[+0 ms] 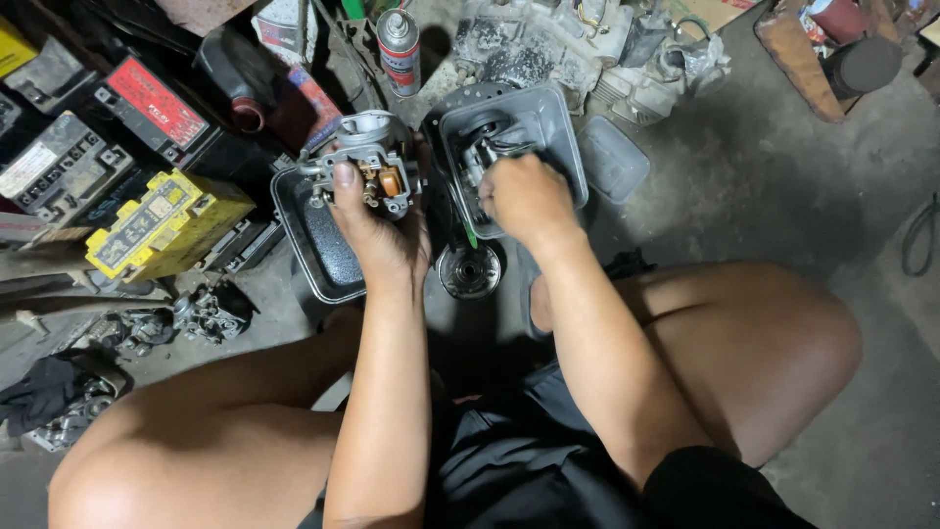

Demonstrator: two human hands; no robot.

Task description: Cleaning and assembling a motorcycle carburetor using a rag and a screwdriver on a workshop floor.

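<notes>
Carburetor (370,162) sits clamped in the left hand (377,230); hold it level while the right hand (524,196), fingers curled, fishes in the grey tray (558,122).

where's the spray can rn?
Head view, top centre: the spray can stands on the floor above the carburetor held in the left hand, just up-left of the grey tray where the right hand reaches.

The grey concrete floor (783,196) carries a grey rectangular metal tray (558,122). Left of that tray lie a black rectangular tray (318,245) and yellow box-shaped battery (162,223); behind it stands a silver spray can (399,51).
</notes>
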